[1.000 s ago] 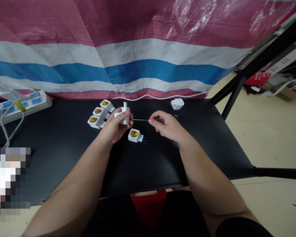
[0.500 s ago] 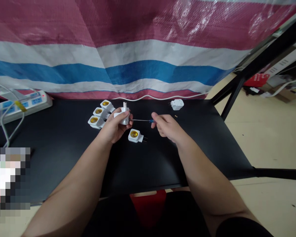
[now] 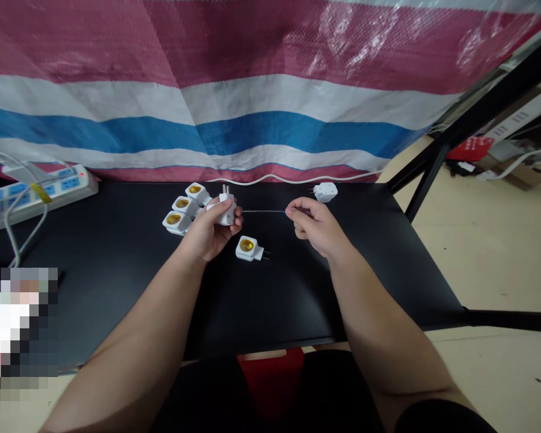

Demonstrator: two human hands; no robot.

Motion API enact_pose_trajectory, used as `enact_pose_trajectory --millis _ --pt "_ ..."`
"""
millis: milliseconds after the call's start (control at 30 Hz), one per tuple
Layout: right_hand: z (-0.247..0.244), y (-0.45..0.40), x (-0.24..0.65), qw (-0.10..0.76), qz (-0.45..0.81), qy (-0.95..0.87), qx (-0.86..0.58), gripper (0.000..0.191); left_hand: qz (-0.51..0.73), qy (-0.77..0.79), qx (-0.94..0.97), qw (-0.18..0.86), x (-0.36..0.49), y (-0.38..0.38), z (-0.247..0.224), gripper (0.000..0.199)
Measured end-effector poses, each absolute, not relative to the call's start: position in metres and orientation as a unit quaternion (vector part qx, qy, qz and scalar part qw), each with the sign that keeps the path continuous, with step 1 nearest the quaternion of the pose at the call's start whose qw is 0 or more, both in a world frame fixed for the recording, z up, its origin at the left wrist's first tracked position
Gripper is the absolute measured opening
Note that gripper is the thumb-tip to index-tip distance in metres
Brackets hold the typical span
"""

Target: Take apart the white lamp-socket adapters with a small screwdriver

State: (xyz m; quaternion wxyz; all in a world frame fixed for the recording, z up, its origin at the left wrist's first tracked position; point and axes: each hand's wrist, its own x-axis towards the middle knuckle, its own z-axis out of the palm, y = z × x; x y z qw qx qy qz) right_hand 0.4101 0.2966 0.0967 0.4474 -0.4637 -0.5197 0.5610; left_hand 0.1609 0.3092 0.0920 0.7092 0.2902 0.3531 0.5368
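My left hand [image 3: 207,230] is closed round a white plug-in lamp holder [image 3: 226,211], its prongs pointing up and away. In my right hand [image 3: 313,224] is a screwdriver [image 3: 264,211], the fingers wrapped round its handle. The thin shaft runs level to the left, its tip at the right side of the held piece; whether it sits inside is hidden. Just below lies another white lamp holder [image 3: 247,248] with a yellow-gold socket and two prongs facing right. Three similar lamp holders [image 3: 175,221] form a slanted row left of my left hand.
A white plug-in piece [image 3: 325,192] lies at the back right of the black table [image 3: 270,300]. On the left stand a power strip [image 3: 72,183] with cables and a blurred-out device [image 3: 13,319]. Behind hangs a striped sheet [image 3: 270,132]; a black frame [image 3: 426,162] rises at right.
My right hand has shifted slightly right and up, and its fingers have turned round the screwdriver handle. The held lamp holder has tilted slightly in my left hand.
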Motion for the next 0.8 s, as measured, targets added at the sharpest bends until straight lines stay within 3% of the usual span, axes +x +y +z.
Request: enact_pose_trajectory --millis 333,467,600,800 --pt "0.09 0.292 0.402 0.378 0.511 -0.597 -0.49 0.045 0.533 0.373 0.378 0.659 0.167 0.305 0.087 0.047" --pt "0.091 0.292 0.404 0.32 0.527 -0.57 -0.544 0.061 0.561 0.382 0.462 0.571 0.167 0.305 0.081 0.045" --pt "0.097 0.293 0.404 0.273 0.651 -0.477 -0.524 0.056 0.564 0.387 0.581 0.442 0.162 0.304 0.075 0.042" --pt "0.102 0.294 0.406 0.244 0.697 -0.449 -0.503 0.051 0.566 0.379 0.665 0.305 0.159 0.302 0.074 0.044"
